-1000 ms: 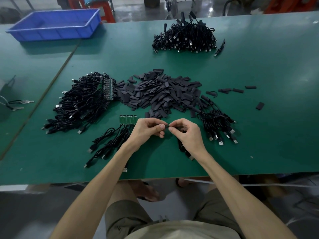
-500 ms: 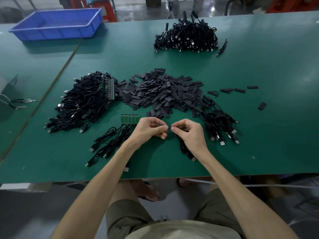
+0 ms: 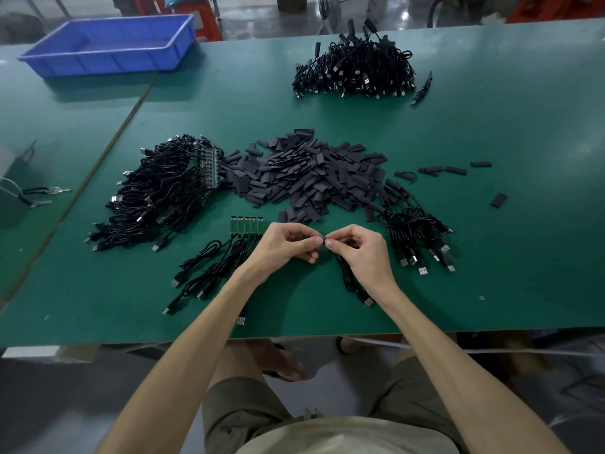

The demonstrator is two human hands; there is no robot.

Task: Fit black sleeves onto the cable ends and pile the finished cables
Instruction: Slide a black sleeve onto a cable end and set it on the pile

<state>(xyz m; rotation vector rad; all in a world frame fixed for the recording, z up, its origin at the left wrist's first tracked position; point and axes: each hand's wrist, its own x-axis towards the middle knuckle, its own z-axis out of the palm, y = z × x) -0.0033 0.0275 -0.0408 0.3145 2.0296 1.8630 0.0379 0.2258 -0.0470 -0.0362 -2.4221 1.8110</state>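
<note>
Little has changed over the last second: just in front of the heap of sleeves (image 3: 311,172), my left hand (image 3: 288,244) and right hand (image 3: 360,247) stay fingertip to fingertip above the surface (image 3: 491,257). The left fingers pinch a small black sleeve (image 3: 323,240). The right fingers pinch the end of the cable (image 3: 348,276), whose cord trails toward me. I judge the sleeve is still being worked on, so this cable isn't ready for piling.

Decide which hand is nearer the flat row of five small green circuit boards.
Left. The left hand lies just right of the row of five small green circuit boards; the right hand is farther right, beyond it.
</note>
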